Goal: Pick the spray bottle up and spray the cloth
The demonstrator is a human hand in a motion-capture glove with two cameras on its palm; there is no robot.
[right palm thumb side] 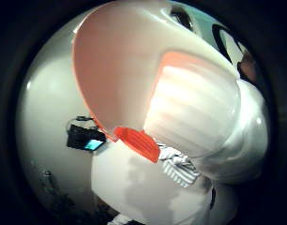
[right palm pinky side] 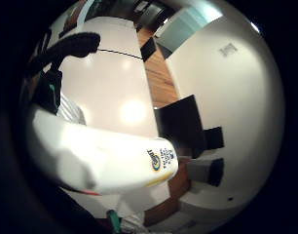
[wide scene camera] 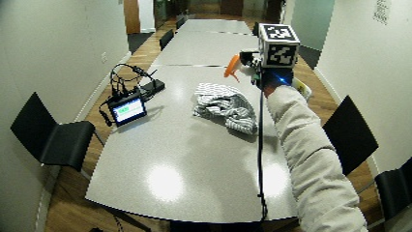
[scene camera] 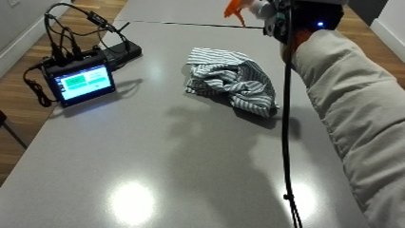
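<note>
Spray step: right hand [wide scene camera: 275,79], upper right of the frame, grasped the lifted spray bottle [wide scene camera: 239,64], nozzle facing the striped cloth [wide scene camera: 223,107] lying centre frame; squeezing the trigger presumably came next

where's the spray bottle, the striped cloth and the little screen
spray bottle [scene camera: 233,9], outside view, on its orange nozzle
striped cloth [scene camera: 234,83], outside view, on its crumpled middle
small screen [scene camera: 85,81], outside view, on its lit display

Glossy white plastic spray bottle [right palm thumb side: 190,108], striped woven cloth [scene camera: 234,80], smooth semi-gloss table [scene camera: 158,156]
</note>
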